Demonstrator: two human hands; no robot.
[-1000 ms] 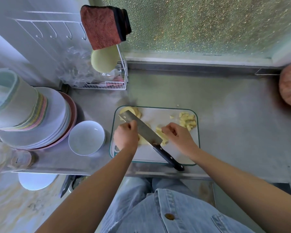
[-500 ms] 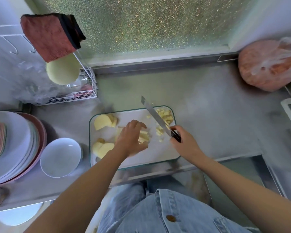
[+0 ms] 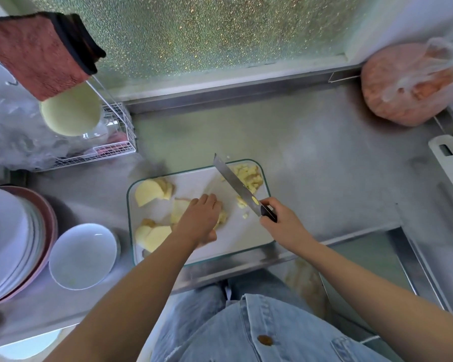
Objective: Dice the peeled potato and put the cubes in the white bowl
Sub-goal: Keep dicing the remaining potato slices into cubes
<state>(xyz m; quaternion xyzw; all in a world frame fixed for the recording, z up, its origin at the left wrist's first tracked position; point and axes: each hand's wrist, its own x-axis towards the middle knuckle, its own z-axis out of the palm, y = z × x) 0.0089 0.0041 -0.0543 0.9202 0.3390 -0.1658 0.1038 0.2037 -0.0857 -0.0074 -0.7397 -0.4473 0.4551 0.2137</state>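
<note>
Left hand (image 3: 202, 220): curled over potato (image 3: 179, 209), steadying it for cutting. Right hand (image 3: 285, 227): grips knife (image 3: 236, 184), angled beside cubes (image 3: 249, 176).

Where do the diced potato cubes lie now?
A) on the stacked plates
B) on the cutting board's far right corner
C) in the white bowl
B: the cubes are heaped on the cutting board beside the knife; the white bowl holds none.

Single head cam, wide-angle, looks steeply down and fwd, close above cutting board (image 3: 194, 178) on counter (image 3: 311, 158).
</note>
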